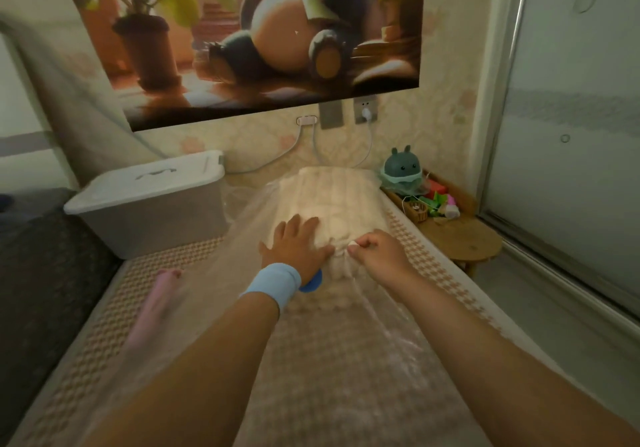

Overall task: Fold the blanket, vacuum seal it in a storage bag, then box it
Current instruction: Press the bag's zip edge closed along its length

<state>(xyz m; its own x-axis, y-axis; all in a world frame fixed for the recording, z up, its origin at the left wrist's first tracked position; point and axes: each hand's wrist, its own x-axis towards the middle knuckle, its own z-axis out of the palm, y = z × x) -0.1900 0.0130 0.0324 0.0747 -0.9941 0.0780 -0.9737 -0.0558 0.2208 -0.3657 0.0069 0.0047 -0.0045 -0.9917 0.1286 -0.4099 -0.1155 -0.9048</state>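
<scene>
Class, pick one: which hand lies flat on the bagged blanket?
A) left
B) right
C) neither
A: the left hand, above the blue wristband, lies flat with fingers spread on the blanket; the right hand is curled, pinching the storage bag.

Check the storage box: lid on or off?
On. The white lid sits flat on the storage box, left of the bagged blanket.

Bed: I'm watching the bed running toward the wall under a houndstooth cover.
Middle: the clear storage bag is lying lengthwise, with the blanket bulging inside its far end.
Far left corner: the white lidded box is sitting just beside the bag.
Left edge: a pink object is lying there, too blurred to identify.
</scene>
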